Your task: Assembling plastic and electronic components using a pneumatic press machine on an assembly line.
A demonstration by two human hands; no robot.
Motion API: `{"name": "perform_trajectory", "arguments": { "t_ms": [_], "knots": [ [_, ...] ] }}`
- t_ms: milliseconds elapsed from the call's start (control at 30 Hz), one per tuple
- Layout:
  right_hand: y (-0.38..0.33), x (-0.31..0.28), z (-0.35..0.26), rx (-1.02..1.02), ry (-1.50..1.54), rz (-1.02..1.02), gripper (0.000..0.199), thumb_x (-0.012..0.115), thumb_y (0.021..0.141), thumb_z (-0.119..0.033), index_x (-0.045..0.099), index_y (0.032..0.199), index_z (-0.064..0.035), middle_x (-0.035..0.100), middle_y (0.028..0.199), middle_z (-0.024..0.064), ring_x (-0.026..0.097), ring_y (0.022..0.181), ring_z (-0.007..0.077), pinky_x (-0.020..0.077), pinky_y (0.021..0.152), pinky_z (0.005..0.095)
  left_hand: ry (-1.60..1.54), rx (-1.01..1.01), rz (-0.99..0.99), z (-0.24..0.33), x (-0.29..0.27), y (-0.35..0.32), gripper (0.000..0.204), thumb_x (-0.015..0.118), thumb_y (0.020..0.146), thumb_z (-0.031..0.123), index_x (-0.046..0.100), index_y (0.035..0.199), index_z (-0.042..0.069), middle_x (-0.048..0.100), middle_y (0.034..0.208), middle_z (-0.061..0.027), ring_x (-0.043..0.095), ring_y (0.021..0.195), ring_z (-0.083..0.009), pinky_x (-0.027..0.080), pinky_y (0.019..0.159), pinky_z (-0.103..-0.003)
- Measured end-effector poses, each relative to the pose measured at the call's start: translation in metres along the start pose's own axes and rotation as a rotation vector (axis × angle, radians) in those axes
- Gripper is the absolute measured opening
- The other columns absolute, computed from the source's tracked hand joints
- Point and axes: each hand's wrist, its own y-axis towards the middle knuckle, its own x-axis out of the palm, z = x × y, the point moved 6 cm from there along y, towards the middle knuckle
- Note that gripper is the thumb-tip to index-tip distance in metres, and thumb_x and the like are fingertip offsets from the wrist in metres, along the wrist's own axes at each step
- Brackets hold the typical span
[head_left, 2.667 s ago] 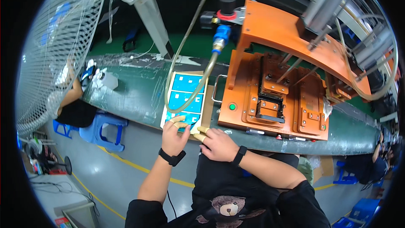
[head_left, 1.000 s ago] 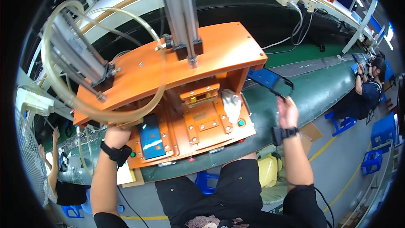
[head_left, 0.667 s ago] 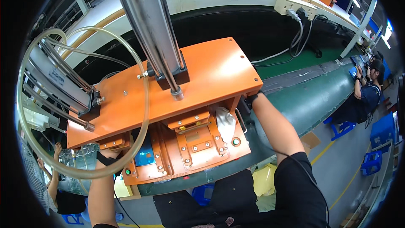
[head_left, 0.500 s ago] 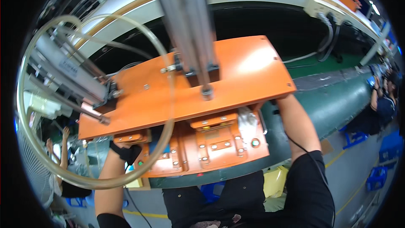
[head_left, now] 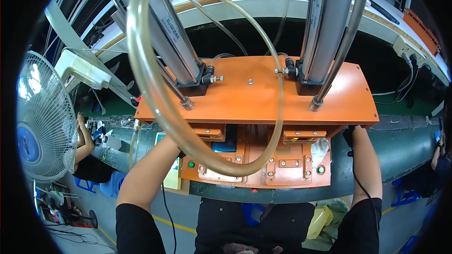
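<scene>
An orange bench press stands before me, with a flat top plate (head_left: 240, 101) carrying two grey air cylinders, one on the left (head_left: 172, 28) and one on the right (head_left: 325, 28). My left forearm reaches under the plate's left side; that hand is hidden. My right hand (head_left: 354, 134), banded in black at the wrist, goes behind the plate's right end, its fingers out of sight. Below, the orange base (head_left: 254, 176) bears bolted fixture blocks, a blue piece (head_left: 224, 146), a crumpled white cloth or film (head_left: 320, 149) and green buttons at left (head_left: 191, 164) and right (head_left: 320, 170).
A thick clear hose (head_left: 143, 66) loops in front of the press. The green bench (head_left: 400, 153) extends both ways. At left are a fan (head_left: 44, 117) and a co-worker's arms (head_left: 84, 138). A socket strip (head_left: 408, 49) hangs at back right; yellow plastic (head_left: 320, 221) lies below.
My view has swung left and levelled, so the press sits further right and the fan shows. Both arms still reach to the two ends of the press.
</scene>
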Motion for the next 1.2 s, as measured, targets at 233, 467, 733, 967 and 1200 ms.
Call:
{"name": "perform_trajectory", "arguments": {
  "t_ms": [233,467,733,967,1200],
  "knots": [
    [-0.007,0.038,-0.021,-0.18,-0.285,0.003,0.018,0.058,0.091,-0.009,0.061,0.106,0.0001,0.067,0.1,0.0105,0.067,0.088,0.0227,0.0525,0.072,0.0346,-0.013,0.037,-0.031,0.009,0.002,0.001,0.038,0.059,0.092,0.023,0.055,0.129,0.014,0.056,0.131,-0.0081,0.052,0.122,-0.0242,0.039,0.107,-0.038],
    [-0.021,0.035,-0.023,-0.347,-0.562,-0.016,0.02,0.059,0.09,-0.01,0.061,0.108,-0.0009,0.067,0.102,0.0095,0.066,0.089,0.0225,0.0515,0.074,0.0353,-0.024,0.054,-0.079,0.027,0.006,0.008,0.039,0.059,0.092,0.024,0.054,0.13,0.014,0.056,0.132,-0.008,0.051,0.123,-0.0241,0.038,0.108,-0.038],
    [-0.04,-0.071,-0.035,-0.561,-0.905,0.06,0.022,0.06,0.09,-0.01,0.061,0.11,-0.0021,0.067,0.105,0.0084,0.065,0.09,0.0223,0.0505,0.076,0.0361,-0.043,0.176,-0.114,0.043,0.011,-0.001,0.04,0.058,0.093,0.026,0.053,0.13,0.015,0.055,0.133,-0.0079,0.051,0.124,-0.0241,0.037,0.108,-0.038],
    [-0.199,-0.102,-0.066,0.256,-0.155,0.296,0.042,0.057,0.093,-0.019,0.045,0.131,-0.0044,0.064,0.094,0.0042,0.061,0.071,0.0101,0.0516,0.058,0.0247,-0.046,0.243,-0.118,0.036,0.004,-0.012,0.04,0.058,0.093,0.027,0.053,0.131,0.015,0.054,0.134,-0.0079,0.05,0.124,-0.024,0.037,0.109,-0.039],
    [-0.329,-0.034,-0.11,0.134,0.279,0.196,0.039,0.044,0.097,-0.022,0.043,0.13,-0.001,0.062,0.108,0.0122,0.064,0.085,0.0189,0.0554,0.077,0.0371,-0.071,0.29,-0.3,0.034,-0.006,-0.04,0.051,0.067,0.085,0.034,0.055,0.13,0.016,0.053,0.135,-0.0112,0.047,0.127,-0.0293,0.036,0.109,-0.036]
  ]
}}
